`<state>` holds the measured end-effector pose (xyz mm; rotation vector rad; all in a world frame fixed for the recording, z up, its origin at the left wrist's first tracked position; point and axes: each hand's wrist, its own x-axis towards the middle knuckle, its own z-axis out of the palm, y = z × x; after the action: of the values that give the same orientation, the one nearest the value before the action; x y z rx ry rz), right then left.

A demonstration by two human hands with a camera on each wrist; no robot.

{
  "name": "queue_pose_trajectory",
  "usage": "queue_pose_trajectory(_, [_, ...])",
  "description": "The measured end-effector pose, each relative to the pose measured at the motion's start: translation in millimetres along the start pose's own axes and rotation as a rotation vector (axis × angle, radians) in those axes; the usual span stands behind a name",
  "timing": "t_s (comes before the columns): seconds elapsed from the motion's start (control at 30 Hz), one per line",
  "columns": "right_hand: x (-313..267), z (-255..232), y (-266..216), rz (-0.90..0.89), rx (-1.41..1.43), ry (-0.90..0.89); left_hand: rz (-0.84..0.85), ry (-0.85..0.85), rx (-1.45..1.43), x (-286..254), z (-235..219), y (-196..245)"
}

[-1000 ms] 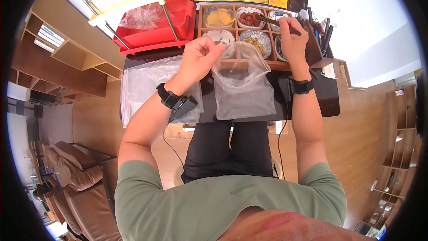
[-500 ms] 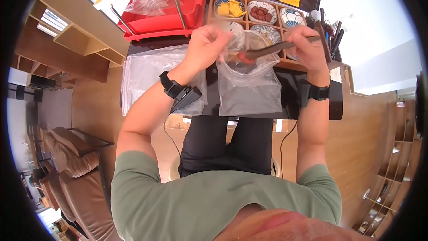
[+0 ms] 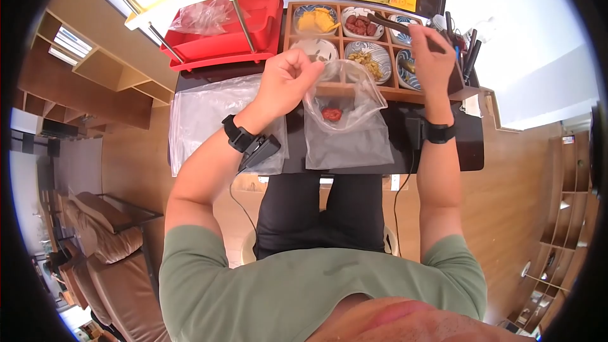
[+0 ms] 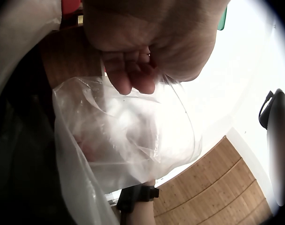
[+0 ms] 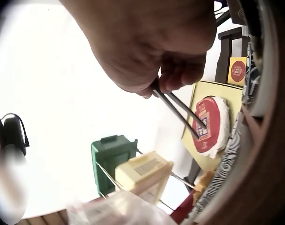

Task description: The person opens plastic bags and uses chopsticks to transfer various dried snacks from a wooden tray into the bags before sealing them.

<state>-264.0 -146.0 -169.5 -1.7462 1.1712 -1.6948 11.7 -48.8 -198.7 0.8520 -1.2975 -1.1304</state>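
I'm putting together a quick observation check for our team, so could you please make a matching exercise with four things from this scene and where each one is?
Things
1. Left hand
2. Dark tongs
3. Single red piece
4. Yellow pieces

Places
A. Inside the clear bag
B. In the far left compartment of the wooden box
C. At the bag's mouth, gripping it
D. In the right hand

Right pairs: 1-C, 2-D, 3-A, 4-B.
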Motion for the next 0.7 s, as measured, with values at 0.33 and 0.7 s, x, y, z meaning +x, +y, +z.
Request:
queue_pose_trajectory(0.33, [-13,21,-13,-0.263,-0.317,-0.054,0.020,-0.018,0.009,0,-2,-7])
queue_pose_trajectory(0.7, [-8,36,-19,-0.258,-0.389,-0.159,0.012,-0.007,0.002,-1,0,-4])
